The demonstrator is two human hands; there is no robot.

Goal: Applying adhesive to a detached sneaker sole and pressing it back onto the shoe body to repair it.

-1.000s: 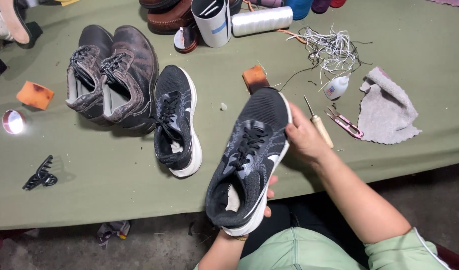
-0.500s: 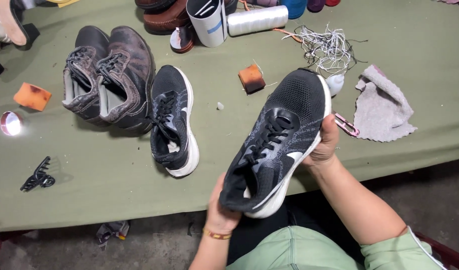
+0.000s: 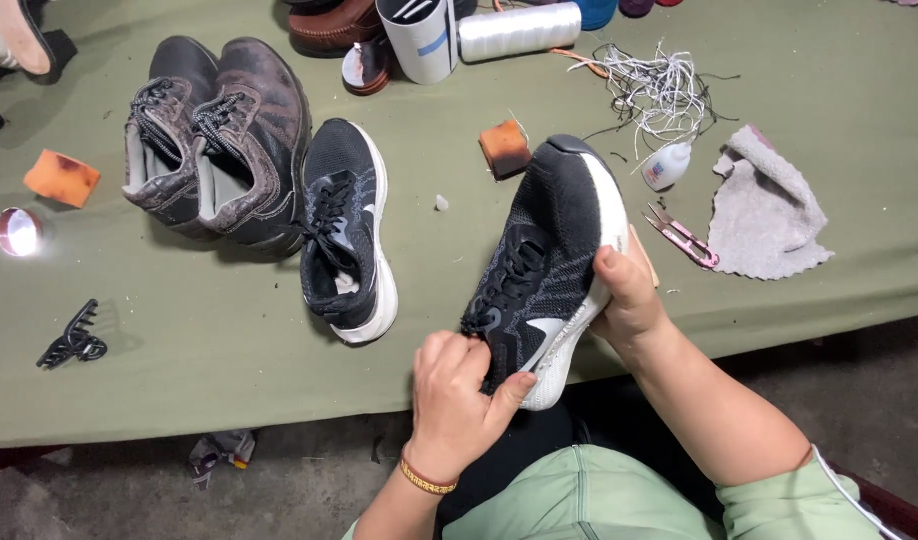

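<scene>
A black knit sneaker with a white sole (image 3: pixel 549 255) is held tilted over the near edge of the green-covered table (image 3: pixel 229 390). My right hand (image 3: pixel 629 300) grips its sole from the right side. My left hand (image 3: pixel 459 385) pinches the heel and laces at its lower end. Its matching black sneaker (image 3: pixel 347 225) lies flat on the cloth to the left, toe pointing away.
A pair of worn brown lace-up shoes (image 3: pixel 219 140) lies left of the sneaker. Two orange sponges (image 3: pixel 61 177) (image 3: pixel 505 148), a small glue bottle (image 3: pixel 666 165), pink thread snips (image 3: pixel 684 238), a grey rag (image 3: pixel 764 210), tangled white thread (image 3: pixel 659 90), a thread spool (image 3: pixel 519 30) and a black hair claw (image 3: pixel 71 340) lie about.
The sneaker has turned more upright, its toe swinging away from me. My left hand came up from under the heel and now pinches the laces; my right hand stayed on the sole.
</scene>
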